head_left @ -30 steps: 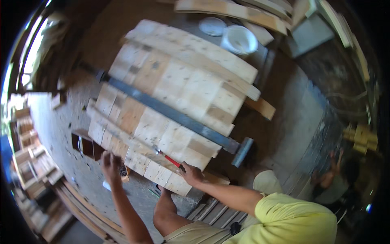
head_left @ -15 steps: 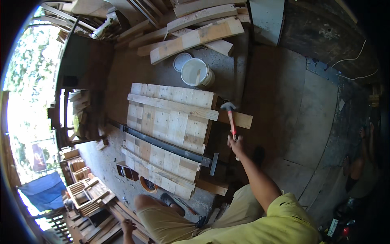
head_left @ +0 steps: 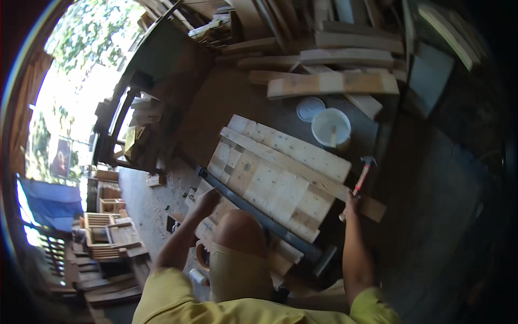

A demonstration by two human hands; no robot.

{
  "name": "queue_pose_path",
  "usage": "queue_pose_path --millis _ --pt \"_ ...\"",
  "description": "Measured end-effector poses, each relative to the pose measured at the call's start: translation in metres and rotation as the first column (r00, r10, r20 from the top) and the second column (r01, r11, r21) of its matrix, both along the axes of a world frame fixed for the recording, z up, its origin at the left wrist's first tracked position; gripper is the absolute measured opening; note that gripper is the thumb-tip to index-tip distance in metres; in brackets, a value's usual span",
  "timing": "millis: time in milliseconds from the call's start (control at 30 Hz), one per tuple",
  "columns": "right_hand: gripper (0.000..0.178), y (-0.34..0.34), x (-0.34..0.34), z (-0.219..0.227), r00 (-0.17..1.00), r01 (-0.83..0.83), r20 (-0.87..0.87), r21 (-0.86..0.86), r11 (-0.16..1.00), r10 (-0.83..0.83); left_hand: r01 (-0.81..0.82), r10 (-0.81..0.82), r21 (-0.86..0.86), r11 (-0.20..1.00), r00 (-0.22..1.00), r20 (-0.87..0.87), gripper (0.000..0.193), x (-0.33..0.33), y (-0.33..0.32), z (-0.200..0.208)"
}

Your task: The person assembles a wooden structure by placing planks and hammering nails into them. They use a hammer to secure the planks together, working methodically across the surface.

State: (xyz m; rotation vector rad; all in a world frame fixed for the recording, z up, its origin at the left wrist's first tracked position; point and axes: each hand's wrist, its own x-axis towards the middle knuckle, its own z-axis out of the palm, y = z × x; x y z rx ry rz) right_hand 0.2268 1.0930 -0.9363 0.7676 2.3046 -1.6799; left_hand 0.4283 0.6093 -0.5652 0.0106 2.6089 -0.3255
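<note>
Extends the left arm forward from the near left, slanting to the far right, with the left hand (head_left: 206, 204) over the near-left part of one wooden panel (head_left: 253, 178), just left of one raised knee (head_left: 237, 229). Cannot tell the left grip wide from narrow, nor any touch on the wood. Next rightward, passing one dark metal bar (head_left: 251, 209) across the panel, then one pale batten (head_left: 286, 162) along the far part, roughly parallel to the bar. Beyond the panel, coming to one round white lid (head_left: 311, 109) and, just right, one white bucket (head_left: 331, 125). At the right, stretches the right arm nearly straight forward, with the right hand (head_left: 352, 205) in a narrow grip around one red-handled hammer (head_left: 362, 179), just beside the panel's right side, head toward the far side.
</note>
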Motion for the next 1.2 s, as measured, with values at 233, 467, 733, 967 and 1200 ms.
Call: queue_pose_path --millis 233,467,733,967,1200 --pt "0.046 -0.02 0.005 0.054 0.958 0.23 0.242 -0.319 0.919 -0.156 0.172 -0.032 0.39 0.904 0.94 -0.34 0.025 -0.216 -0.01 -0.166" --pt "0.04 0.01 0.009 0.058 0.95 0.275 0.22 -0.264 0.925 -0.22 0.01 0.165 0.537 0.843 0.947 -0.277 0.034 -0.228 0.011 -0.233" --pt "0.041 -0.015 0.008 0.057 0.95 0.261 0.242 -0.269 0.927 -0.197 0.051 0.173 0.56 0.827 0.925 -0.339 0.031 -0.22 -0.017 -0.237" --pt "0.045 -0.018 0.007 0.054 0.96 0.256 0.181 -0.265 0.93 -0.213 0.191 0.177 0.641 0.744 0.868 -0.464 0.021 -0.232 -0.025 -0.241" --pt "0.033 -0.014 0.016 0.061 0.957 0.263 0.168 -0.172 0.949 -0.235 -0.01 0.707 0.928 0.372 0.651 -0.277 0.012 -0.233 -0.028 -0.202"
